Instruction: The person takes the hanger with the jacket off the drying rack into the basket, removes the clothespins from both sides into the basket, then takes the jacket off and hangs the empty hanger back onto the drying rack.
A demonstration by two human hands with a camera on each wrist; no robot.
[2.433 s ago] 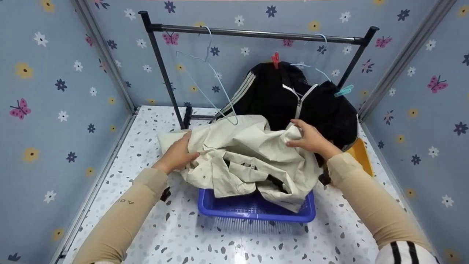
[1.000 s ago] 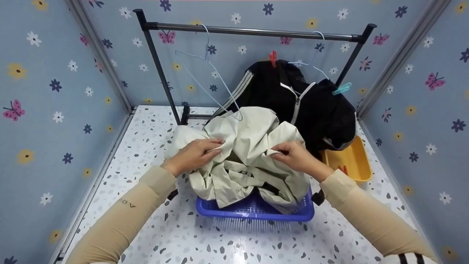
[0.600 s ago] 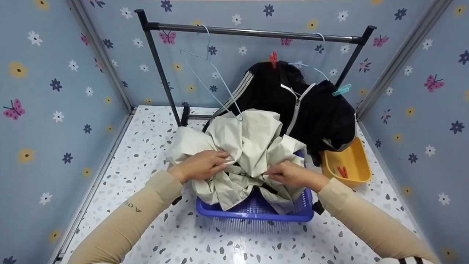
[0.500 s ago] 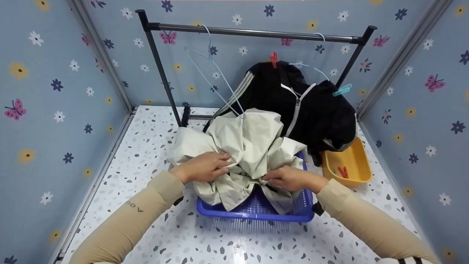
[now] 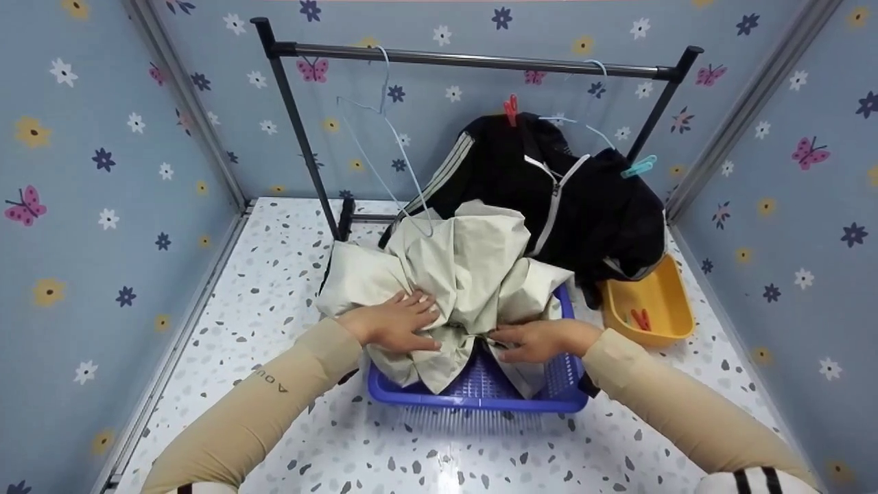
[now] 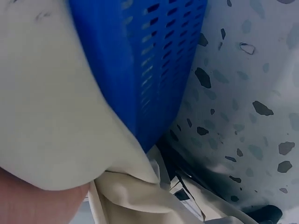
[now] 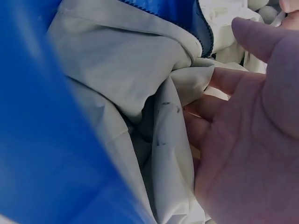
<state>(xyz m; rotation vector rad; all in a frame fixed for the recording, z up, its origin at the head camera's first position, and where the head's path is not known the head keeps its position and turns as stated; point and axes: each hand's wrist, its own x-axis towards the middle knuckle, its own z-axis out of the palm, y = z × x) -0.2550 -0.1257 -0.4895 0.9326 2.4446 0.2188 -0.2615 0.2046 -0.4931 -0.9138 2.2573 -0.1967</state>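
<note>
A crumpled cream jacket [image 5: 483, 254] lies heaped over the blue basket [image 5: 480, 403], its left part hanging past the basket's side. My left hand [image 5: 394, 321] rests on the jacket's front left with fingers spread. Opposite it, my right hand [image 5: 538, 339] touches the front right folds. In the right wrist view the right hand's fingers [image 7: 224, 79] reach in among the folds, thumb held apart, near a dark zipper [image 7: 205, 32]. Cream cloth [image 6: 56, 102] fills much of the left wrist view beside the perforated basket wall [image 6: 163, 56].
A black rack rail [image 5: 480, 62] carries a bare light blue hanger [image 5: 405, 154], its lower corner overlapping the cream jacket. A black jacket [image 5: 507, 165] hangs at right with red [image 5: 511, 110] and teal clothespins [image 5: 639, 166]. The yellow bin [image 5: 675, 295] holds red clothespins [image 5: 641, 319].
Both hands have come down and inward, bunching the jacket over the basket. The pinching fingers have loosened, and the left ones are now spread. The bare hanger has swung slightly left.
</note>
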